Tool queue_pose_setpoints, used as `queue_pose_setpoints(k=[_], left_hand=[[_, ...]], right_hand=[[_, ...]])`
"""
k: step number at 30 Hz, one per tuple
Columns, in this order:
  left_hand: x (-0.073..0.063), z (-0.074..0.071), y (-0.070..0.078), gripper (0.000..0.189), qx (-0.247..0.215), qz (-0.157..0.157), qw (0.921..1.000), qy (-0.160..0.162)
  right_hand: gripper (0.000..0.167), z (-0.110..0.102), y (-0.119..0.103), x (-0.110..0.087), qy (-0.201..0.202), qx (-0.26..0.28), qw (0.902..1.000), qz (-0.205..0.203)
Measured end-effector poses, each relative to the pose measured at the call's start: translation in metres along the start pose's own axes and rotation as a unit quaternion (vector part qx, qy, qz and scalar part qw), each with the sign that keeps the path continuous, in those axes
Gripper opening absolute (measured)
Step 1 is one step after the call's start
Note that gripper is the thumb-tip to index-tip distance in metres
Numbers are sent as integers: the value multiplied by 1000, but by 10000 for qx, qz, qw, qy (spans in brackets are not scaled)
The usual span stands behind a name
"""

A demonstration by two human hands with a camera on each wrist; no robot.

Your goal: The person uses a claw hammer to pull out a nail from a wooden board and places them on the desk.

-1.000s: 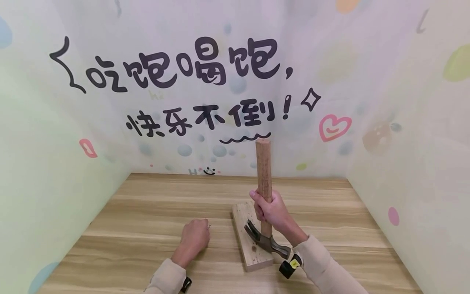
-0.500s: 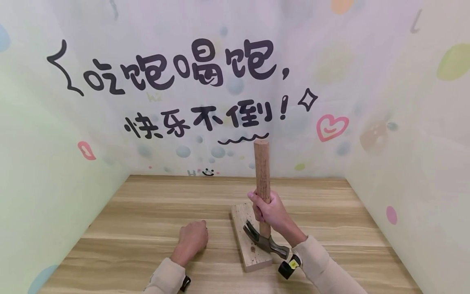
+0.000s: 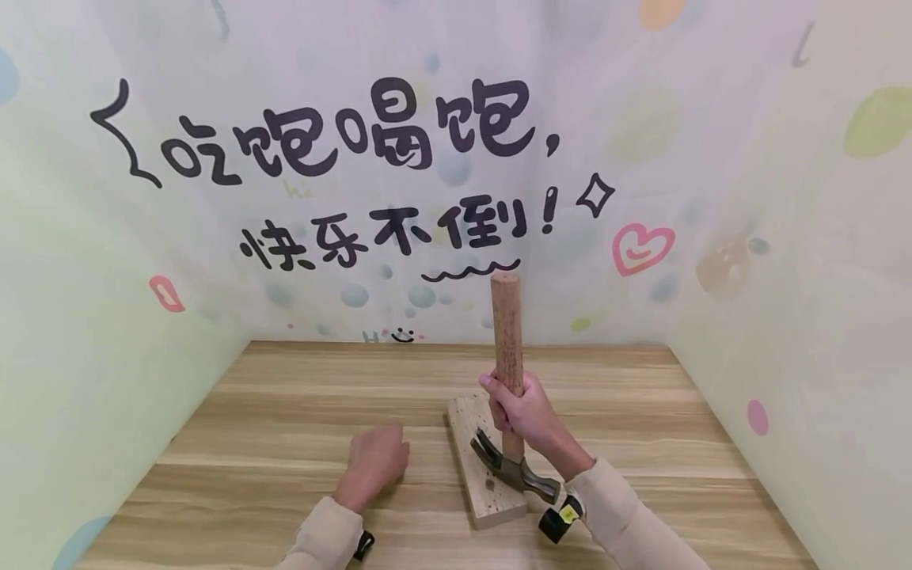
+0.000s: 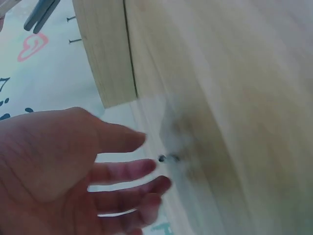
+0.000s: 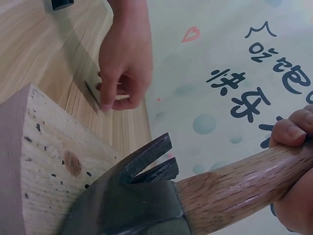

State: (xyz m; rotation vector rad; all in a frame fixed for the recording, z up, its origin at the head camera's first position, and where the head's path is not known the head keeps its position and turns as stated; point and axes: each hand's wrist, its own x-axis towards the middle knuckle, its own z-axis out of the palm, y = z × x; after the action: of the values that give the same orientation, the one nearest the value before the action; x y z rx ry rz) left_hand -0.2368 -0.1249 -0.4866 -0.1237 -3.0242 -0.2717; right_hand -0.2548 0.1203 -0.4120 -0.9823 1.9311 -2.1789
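My right hand (image 3: 530,408) grips the wooden handle of a claw hammer (image 3: 507,332). The handle points up, and the hammer's head hangs low over a wooden board (image 3: 499,503). In the right wrist view the steel claw (image 5: 151,161) is close beside the board's face. To the left of the board, my left hand (image 3: 378,459) is low over the table with loosely bent fingers. A nail (image 4: 168,158) lies on the table by its fingertips, which stand apart from each other; the same nail (image 5: 92,94) shows in the right wrist view.
The wood-grain table (image 3: 299,396) has a printed back wall (image 3: 342,293) and side walls around it. Nails (image 4: 75,41) stick out of the board in the left wrist view. A black wrist device (image 3: 559,522) sits by the right sleeve.
The left hand's fingers have shifted slightly; a small bright bit at its fingertips one second ago no longer shows in the head view. The right hand and hammer stay in place over the board.
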Motion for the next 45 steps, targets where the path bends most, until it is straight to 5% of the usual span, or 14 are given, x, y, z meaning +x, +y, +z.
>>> queue_pose_setpoints(k=[6, 11, 18, 31, 38, 45], left_hand=[[20, 3, 19, 24, -442, 371, 9965, 608], [35, 7, 33, 34, -1046, 524, 9913, 597], [50, 13, 43, 38, -1320, 555, 9883, 533], [59, 31, 61, 37, -1438, 591, 9878, 0], [62, 32, 65, 45, -1432, 534, 9875, -381], [65, 30, 69, 44, -1496, 309, 9860, -663]], right_hand=[[34, -1, 1, 0, -33, 42, 10000, -24], [31, 0, -1, -1, -20, 51, 10000, -57], [32, 5, -3, -1, 30, -86, 9999, 116], [31, 2, -2, 3, 177, -505, 9974, 483], [30, -9, -3, 9, 400, -807, 9868, 1346], [37, -7, 2, 25, 134, -1105, 9742, 1966]])
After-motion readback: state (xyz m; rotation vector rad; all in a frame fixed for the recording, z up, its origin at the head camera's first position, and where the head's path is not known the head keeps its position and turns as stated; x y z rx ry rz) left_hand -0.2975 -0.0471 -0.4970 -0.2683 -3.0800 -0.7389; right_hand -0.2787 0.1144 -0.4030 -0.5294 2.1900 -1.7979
